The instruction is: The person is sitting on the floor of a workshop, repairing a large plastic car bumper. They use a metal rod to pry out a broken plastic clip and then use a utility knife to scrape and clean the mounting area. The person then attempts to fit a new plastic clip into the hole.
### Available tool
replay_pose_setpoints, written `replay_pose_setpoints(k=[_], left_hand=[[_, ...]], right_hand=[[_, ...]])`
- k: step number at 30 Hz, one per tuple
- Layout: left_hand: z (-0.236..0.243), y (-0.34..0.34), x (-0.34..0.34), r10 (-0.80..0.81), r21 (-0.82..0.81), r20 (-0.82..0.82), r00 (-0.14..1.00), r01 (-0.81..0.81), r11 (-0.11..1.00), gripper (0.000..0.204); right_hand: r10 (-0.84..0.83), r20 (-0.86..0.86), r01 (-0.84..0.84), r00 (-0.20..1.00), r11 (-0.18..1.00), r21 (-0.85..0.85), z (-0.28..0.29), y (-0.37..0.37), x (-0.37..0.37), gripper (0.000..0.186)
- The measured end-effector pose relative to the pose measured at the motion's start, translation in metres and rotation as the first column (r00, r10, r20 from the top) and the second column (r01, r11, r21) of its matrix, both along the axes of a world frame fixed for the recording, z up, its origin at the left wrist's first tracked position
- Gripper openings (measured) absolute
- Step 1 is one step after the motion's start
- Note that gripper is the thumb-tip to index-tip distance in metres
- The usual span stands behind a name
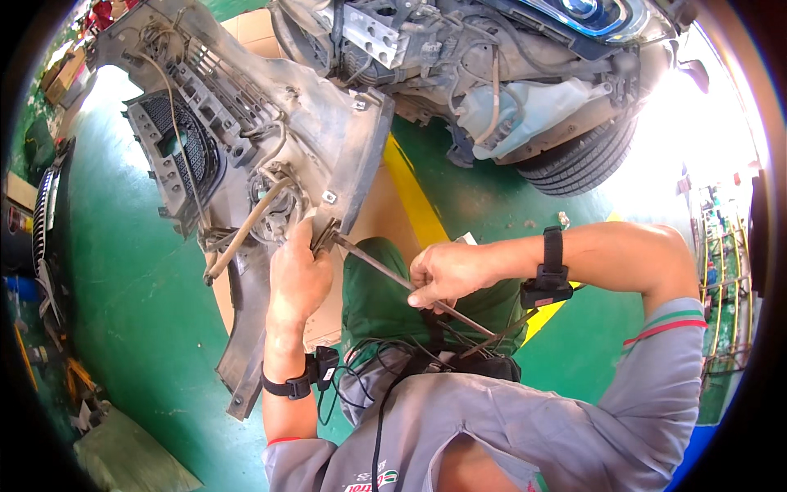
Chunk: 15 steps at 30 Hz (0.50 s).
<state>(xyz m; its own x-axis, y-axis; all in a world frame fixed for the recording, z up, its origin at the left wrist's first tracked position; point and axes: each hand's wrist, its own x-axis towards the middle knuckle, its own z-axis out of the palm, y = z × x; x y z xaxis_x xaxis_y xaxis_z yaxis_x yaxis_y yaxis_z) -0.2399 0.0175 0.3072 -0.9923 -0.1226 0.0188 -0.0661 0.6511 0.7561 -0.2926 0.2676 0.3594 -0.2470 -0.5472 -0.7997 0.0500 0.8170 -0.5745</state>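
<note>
Closest in, a grey shirt (525,426) and green trousers (373,291), both on the near side of the landmark here, the detached bumper (328,156). Dark cables (377,426) trail down the shirt, and a black band rides each wrist, the left one (297,386) and the right one (548,289). Now the tool: a long T-handled wrench (373,261), its crossbar over the lap, its shaft slanting up to the bumper's near edge. The right hand (447,275) has it, fingers clamped around the shaft, well clear of the bumper. Over to the left hand (299,275), right up at that near edge, fingers curled in by a small metal bracket (325,234) where the wrench's tip arrives; it's cramped in there, so I can't tell whether they're pinching the bracket or the tip. Just beside them on the bumper, a tan hose (246,230) runs, with a black mesh grille (184,148) farther out. Cardboard (393,205) lies under the bumper, a yellow stripe (416,193) to its right. And beyond, a stripped vehicle front (459,53), with a pale blue reservoir (529,115) and a tyre (586,160) to the bumper's right.
</note>
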Motion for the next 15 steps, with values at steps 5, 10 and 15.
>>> replay_pose_setpoints(k=[5, 10, 15], left_hand=[[0.007, 0.003, 0.000, -0.018, 0.023, 0.020, 1.000, 0.018, 1.000, 0.039], [0.003, 0.003, 0.004, 0.023, 0.036, -0.015, 1.000, -0.022, 0.999, 0.028], [0.004, 0.002, 0.003, -0.009, -0.018, -0.015, 1.000, 0.009, 1.000, 0.041]], right_hand=[[-0.188, 0.163, 0.208, 0.969, 0.971, -0.120, -0.020, 0.002, 0.000, 0.028], [-0.124, 0.077, 0.126, 0.989, 0.992, -0.019, 0.001, -0.006, -0.001, 0.025], [0.002, -0.059, 0.000, 0.998, 1.000, 0.023, 0.010, -0.012, -0.005, 0.026]])
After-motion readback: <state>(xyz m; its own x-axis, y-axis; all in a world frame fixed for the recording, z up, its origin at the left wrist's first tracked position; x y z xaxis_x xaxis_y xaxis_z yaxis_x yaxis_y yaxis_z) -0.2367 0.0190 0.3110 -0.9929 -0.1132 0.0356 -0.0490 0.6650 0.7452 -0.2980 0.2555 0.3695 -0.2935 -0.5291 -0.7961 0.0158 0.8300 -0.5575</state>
